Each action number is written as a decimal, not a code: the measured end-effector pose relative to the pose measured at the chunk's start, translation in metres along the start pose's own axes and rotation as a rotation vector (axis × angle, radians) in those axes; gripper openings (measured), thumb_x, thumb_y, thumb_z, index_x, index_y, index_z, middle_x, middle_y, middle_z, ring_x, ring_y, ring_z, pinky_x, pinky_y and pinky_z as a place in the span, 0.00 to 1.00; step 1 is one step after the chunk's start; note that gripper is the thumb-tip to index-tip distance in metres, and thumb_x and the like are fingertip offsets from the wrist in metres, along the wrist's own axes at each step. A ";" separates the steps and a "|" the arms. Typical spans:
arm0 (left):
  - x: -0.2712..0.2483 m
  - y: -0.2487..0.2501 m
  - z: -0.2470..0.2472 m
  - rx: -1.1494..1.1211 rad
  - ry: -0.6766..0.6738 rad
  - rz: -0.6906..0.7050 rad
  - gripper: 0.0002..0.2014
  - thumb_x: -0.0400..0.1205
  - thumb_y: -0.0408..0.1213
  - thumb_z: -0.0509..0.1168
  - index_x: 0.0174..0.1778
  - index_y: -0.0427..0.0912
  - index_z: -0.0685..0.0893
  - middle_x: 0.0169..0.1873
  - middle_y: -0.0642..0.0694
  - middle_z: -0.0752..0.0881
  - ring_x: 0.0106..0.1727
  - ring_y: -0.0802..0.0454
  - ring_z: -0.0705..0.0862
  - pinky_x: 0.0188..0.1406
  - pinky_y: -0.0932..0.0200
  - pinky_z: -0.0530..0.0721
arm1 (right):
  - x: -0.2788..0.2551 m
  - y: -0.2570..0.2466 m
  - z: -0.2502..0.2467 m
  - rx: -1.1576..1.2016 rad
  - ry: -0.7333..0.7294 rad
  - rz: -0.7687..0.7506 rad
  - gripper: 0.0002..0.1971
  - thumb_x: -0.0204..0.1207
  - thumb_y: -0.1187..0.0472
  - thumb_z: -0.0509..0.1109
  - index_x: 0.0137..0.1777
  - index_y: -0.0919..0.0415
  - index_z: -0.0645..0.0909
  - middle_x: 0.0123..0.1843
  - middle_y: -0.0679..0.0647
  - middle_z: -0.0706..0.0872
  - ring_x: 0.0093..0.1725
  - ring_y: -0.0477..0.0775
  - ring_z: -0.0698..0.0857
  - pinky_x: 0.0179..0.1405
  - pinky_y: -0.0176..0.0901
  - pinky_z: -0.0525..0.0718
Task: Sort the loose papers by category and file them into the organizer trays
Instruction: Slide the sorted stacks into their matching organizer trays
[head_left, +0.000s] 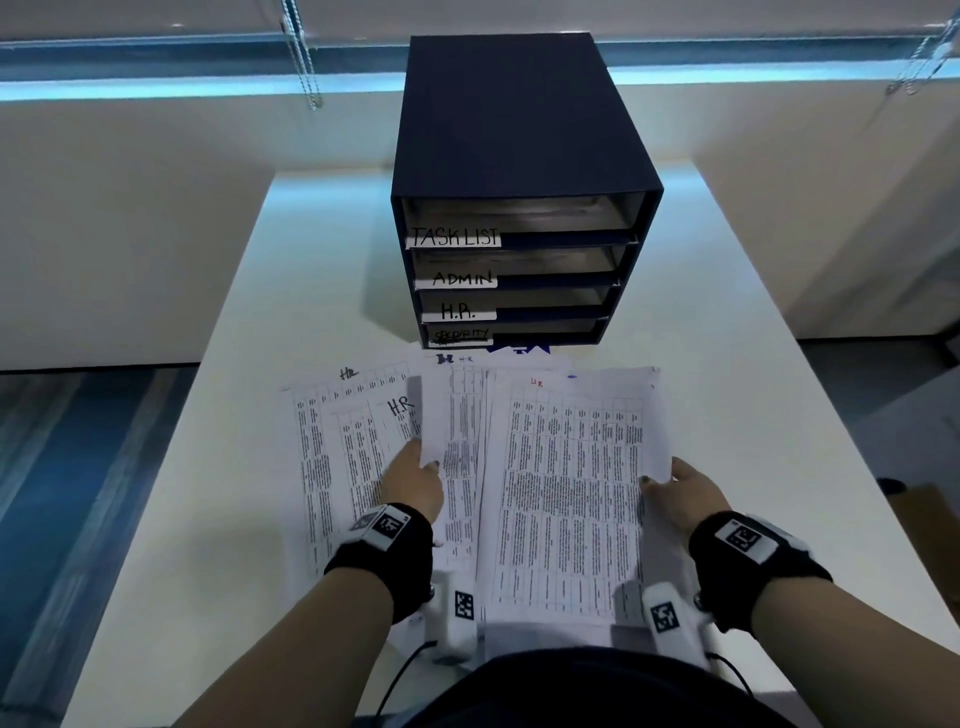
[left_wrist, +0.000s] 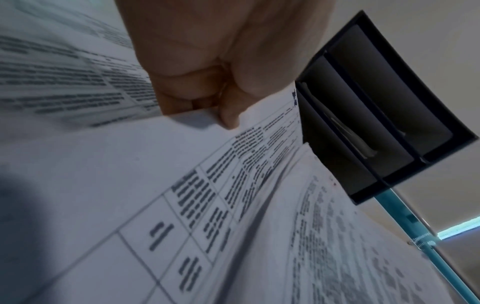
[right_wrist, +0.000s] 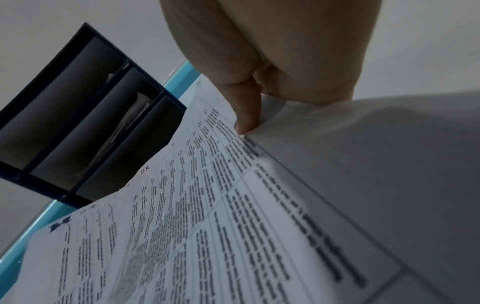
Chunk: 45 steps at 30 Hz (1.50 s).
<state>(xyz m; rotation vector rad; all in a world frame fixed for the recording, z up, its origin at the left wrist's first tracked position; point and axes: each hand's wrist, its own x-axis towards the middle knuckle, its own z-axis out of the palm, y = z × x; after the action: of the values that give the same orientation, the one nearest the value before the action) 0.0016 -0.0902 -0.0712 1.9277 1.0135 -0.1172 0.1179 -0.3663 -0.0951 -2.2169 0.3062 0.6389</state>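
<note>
Near the counter's front edge, the left hand (head_left: 415, 480) and right hand (head_left: 685, 493) each pinch sheets from the papers (head_left: 566, 483) spread before the organizer (head_left: 524, 156). Most papers look unfiled; a few seem to lie in the trays, so sorting appears barely begun.

— What can't you make out around the organizer (head_left: 524, 192)?

— Its bottom label (head_left: 457, 336) is scribbled over, so you can only guess at the word. The papers (head_left: 566, 483) spread just in front of it carry print too small and blurred to read, and their near edges are covered by your wrists and body.

— And the hands?

— Your left hand (head_left: 415, 480) hides its fingers under a sheet there; from the left wrist view, the palm is cut off at the top edge. Your right hand (head_left: 685, 491) shows only a thumb over the stack's right edge; the other fingers lie beneath.

— Inside the organizer's trays?

— Too dark to tell what they hold.
</note>
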 end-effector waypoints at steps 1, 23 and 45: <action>0.001 -0.002 -0.004 0.007 0.008 0.001 0.19 0.87 0.31 0.53 0.74 0.42 0.72 0.68 0.42 0.79 0.66 0.40 0.79 0.59 0.54 0.76 | 0.000 0.000 -0.001 0.010 0.004 -0.003 0.07 0.80 0.60 0.65 0.55 0.51 0.78 0.46 0.58 0.89 0.44 0.62 0.88 0.45 0.47 0.85; 0.003 -0.023 -0.015 -0.061 0.212 -0.224 0.29 0.76 0.38 0.69 0.74 0.49 0.70 0.69 0.39 0.73 0.57 0.40 0.81 0.49 0.53 0.83 | -0.002 -0.006 0.011 -0.143 -0.054 0.029 0.20 0.81 0.50 0.62 0.61 0.69 0.76 0.58 0.67 0.80 0.60 0.60 0.80 0.52 0.44 0.69; -0.026 0.071 -0.112 -0.059 0.383 0.650 0.04 0.84 0.37 0.59 0.48 0.47 0.79 0.36 0.51 0.84 0.38 0.51 0.79 0.32 0.63 0.72 | -0.004 -0.010 0.011 -0.087 -0.032 0.032 0.12 0.76 0.67 0.69 0.59 0.66 0.81 0.54 0.67 0.87 0.55 0.67 0.85 0.58 0.57 0.83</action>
<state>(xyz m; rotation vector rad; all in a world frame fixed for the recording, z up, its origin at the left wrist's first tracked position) -0.0001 -0.0372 0.0529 2.1730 0.5636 0.6623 0.1149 -0.3516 -0.0931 -2.2863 0.3025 0.7169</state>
